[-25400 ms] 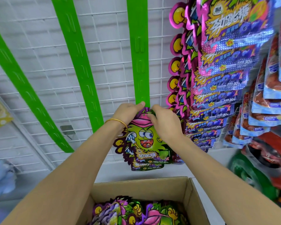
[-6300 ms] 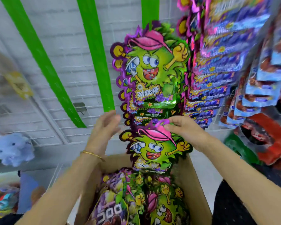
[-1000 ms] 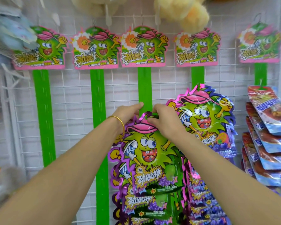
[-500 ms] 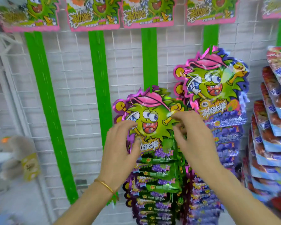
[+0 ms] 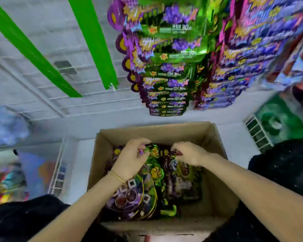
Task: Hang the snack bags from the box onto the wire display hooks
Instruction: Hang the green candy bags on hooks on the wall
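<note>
Inside the cardboard box (image 5: 156, 132), my left grip (image 5: 131, 158) and right grip (image 5: 187, 154) pinch snack bags (image 5: 156, 172); snagged neighbours may lift and spill.

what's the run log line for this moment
phase: pick | left hand: grips boxed snack bags | right hand: pinches bag top | cardboard box: bags inside | hung bags: above on display

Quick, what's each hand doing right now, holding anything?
Left hand: pinching a snack bag top in the box.
Right hand: pinching a neighbouring bag top.
</note>
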`<move>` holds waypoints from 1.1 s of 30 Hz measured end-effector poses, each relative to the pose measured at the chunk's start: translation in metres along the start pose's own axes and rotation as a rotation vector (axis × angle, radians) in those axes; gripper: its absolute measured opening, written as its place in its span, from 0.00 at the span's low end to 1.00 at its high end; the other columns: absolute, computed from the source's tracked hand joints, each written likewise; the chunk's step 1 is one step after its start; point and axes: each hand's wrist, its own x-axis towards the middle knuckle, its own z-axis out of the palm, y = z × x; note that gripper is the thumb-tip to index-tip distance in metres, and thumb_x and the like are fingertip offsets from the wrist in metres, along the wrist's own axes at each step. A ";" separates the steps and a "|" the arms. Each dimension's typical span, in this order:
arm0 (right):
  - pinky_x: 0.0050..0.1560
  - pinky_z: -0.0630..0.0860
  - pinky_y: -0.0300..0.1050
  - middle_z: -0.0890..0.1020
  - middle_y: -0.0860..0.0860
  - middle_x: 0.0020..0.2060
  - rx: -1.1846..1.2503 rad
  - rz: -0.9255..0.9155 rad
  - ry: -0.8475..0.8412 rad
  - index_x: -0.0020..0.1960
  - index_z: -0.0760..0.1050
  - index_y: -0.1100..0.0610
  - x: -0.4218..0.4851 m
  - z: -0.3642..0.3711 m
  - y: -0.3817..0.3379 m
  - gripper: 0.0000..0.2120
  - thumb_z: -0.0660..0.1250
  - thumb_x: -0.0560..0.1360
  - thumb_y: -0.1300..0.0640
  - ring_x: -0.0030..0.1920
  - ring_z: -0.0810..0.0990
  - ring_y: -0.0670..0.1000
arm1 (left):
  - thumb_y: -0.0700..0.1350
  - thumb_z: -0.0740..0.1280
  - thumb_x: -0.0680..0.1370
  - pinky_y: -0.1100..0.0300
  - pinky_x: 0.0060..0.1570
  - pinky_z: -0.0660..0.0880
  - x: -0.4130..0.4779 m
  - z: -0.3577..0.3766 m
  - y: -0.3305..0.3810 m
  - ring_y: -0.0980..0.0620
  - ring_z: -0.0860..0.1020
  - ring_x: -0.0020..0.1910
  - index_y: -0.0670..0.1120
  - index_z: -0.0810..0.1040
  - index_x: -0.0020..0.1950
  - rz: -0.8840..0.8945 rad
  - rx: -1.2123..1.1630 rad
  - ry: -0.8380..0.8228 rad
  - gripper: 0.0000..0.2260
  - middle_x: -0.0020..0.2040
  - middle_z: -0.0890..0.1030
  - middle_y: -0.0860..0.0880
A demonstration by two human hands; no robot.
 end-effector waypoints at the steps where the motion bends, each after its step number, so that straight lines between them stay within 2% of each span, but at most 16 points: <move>1: 0.64 0.69 0.49 0.69 0.55 0.67 0.012 0.005 -0.011 0.69 0.64 0.55 0.006 0.007 0.004 0.23 0.64 0.77 0.53 0.66 0.69 0.56 | 0.37 0.65 0.75 0.60 0.57 0.72 0.002 0.001 -0.002 0.52 0.76 0.53 0.51 0.73 0.54 -0.012 -0.004 0.000 0.12 0.56 0.77 0.44; 3: 0.66 0.68 0.50 0.64 0.55 0.70 0.026 0.040 -0.032 0.73 0.59 0.55 0.018 0.020 0.013 0.30 0.67 0.75 0.53 0.69 0.66 0.57 | 0.37 0.66 0.75 0.59 0.57 0.71 0.005 0.002 -0.004 0.52 0.76 0.54 0.49 0.74 0.54 -0.023 -0.020 0.008 0.12 0.56 0.77 0.45; 6: 0.70 0.63 0.53 0.54 0.53 0.75 -0.005 0.034 -0.086 0.76 0.50 0.50 0.035 0.035 0.021 0.42 0.71 0.70 0.48 0.72 0.60 0.59 | 0.36 0.65 0.75 0.54 0.58 0.73 0.005 0.002 -0.005 0.51 0.76 0.55 0.48 0.75 0.55 -0.043 -0.049 0.000 0.11 0.57 0.76 0.46; 9: 0.70 0.64 0.53 0.50 0.49 0.76 -0.018 -0.032 -0.092 0.76 0.46 0.48 0.052 0.047 0.022 0.47 0.73 0.69 0.48 0.74 0.59 0.55 | 0.37 0.63 0.75 0.52 0.54 0.76 0.002 -0.001 -0.006 0.56 0.76 0.54 0.47 0.75 0.56 -0.054 -0.083 0.005 0.11 0.57 0.76 0.48; 12: 0.66 0.68 0.51 0.56 0.51 0.76 -0.060 -0.028 -0.085 0.76 0.46 0.49 0.061 0.054 0.025 0.42 0.70 0.72 0.52 0.71 0.65 0.55 | 0.37 0.63 0.76 0.55 0.55 0.75 0.000 -0.003 -0.007 0.63 0.75 0.51 0.45 0.76 0.58 -0.069 -0.091 0.025 0.11 0.56 0.76 0.49; 16: 0.58 0.74 0.55 0.63 0.54 0.72 -0.098 -0.012 -0.020 0.73 0.55 0.54 0.062 0.054 0.022 0.33 0.67 0.74 0.59 0.64 0.73 0.60 | 0.36 0.62 0.76 0.56 0.55 0.74 0.001 -0.004 -0.007 0.63 0.75 0.50 0.45 0.75 0.58 -0.073 -0.083 0.035 0.11 0.55 0.77 0.49; 18: 0.51 0.76 0.52 0.69 0.58 0.66 -0.156 -0.021 0.040 0.66 0.64 0.58 0.063 0.050 0.020 0.23 0.66 0.74 0.63 0.57 0.76 0.61 | 0.37 0.62 0.76 0.55 0.54 0.75 0.002 -0.003 -0.007 0.62 0.75 0.51 0.46 0.75 0.57 -0.070 -0.071 0.030 0.11 0.54 0.77 0.49; 20: 0.47 0.74 0.49 0.73 0.58 0.59 -0.205 -0.010 0.030 0.59 0.71 0.61 0.059 0.042 0.018 0.13 0.64 0.75 0.61 0.52 0.77 0.60 | 0.37 0.62 0.76 0.55 0.53 0.75 0.003 -0.001 -0.008 0.60 0.76 0.51 0.47 0.75 0.57 -0.065 -0.070 0.021 0.11 0.55 0.77 0.49; 23: 0.47 0.74 0.47 0.76 0.55 0.54 -0.286 -0.080 -0.066 0.54 0.76 0.60 0.045 0.016 0.013 0.13 0.66 0.75 0.52 0.51 0.77 0.58 | 0.38 0.63 0.76 0.59 0.56 0.73 0.004 0.002 -0.008 0.56 0.76 0.54 0.47 0.75 0.57 -0.044 -0.060 -0.005 0.11 0.58 0.77 0.50; 25: 0.37 0.70 0.43 0.79 0.53 0.46 -0.254 -0.112 -0.109 0.48 0.77 0.58 0.032 -0.010 0.002 0.12 0.68 0.73 0.50 0.46 0.77 0.55 | 0.40 0.65 0.76 0.67 0.54 0.70 0.005 0.006 -0.007 0.56 0.76 0.55 0.47 0.73 0.60 -0.039 -0.064 -0.056 0.13 0.59 0.76 0.51; 27: 0.30 0.63 0.41 0.77 0.52 0.38 -0.178 -0.154 -0.108 0.42 0.76 0.60 0.016 -0.035 -0.016 0.12 0.70 0.72 0.50 0.39 0.74 0.52 | 0.42 0.67 0.75 0.76 0.49 0.68 0.003 0.012 -0.005 0.57 0.75 0.56 0.46 0.71 0.63 -0.060 -0.096 -0.160 0.17 0.60 0.75 0.52; 29: 0.30 0.62 0.41 0.76 0.54 0.35 -0.053 -0.205 -0.072 0.42 0.77 0.65 -0.001 -0.055 -0.034 0.14 0.70 0.72 0.52 0.36 0.72 0.51 | 0.46 0.70 0.73 0.75 0.53 0.69 0.002 0.020 -0.001 0.56 0.75 0.59 0.47 0.70 0.64 -0.065 -0.157 -0.266 0.20 0.61 0.75 0.52; 30: 0.30 0.62 0.40 0.75 0.55 0.34 0.010 -0.229 -0.051 0.42 0.77 0.66 -0.010 -0.062 -0.042 0.15 0.70 0.72 0.53 0.34 0.71 0.50 | 0.48 0.71 0.71 0.69 0.57 0.70 0.001 0.024 0.000 0.56 0.75 0.60 0.49 0.71 0.63 -0.056 -0.195 -0.290 0.22 0.61 0.76 0.52; 31: 0.32 0.63 0.39 0.74 0.56 0.33 0.069 -0.247 -0.031 0.41 0.76 0.67 -0.018 -0.068 -0.049 0.15 0.70 0.72 0.54 0.33 0.70 0.49 | 0.50 0.71 0.70 0.65 0.59 0.71 0.001 0.026 0.001 0.55 0.75 0.60 0.51 0.71 0.62 -0.044 -0.231 -0.283 0.22 0.60 0.77 0.53; 33: 0.33 0.62 0.40 0.72 0.50 0.27 0.172 -0.270 0.024 0.34 0.74 0.64 -0.033 -0.075 -0.057 0.14 0.71 0.72 0.56 0.29 0.68 0.45 | 0.45 0.70 0.72 0.69 0.54 0.73 0.001 0.026 0.008 0.56 0.77 0.56 0.50 0.73 0.58 -0.036 -0.272 -0.183 0.16 0.53 0.78 0.55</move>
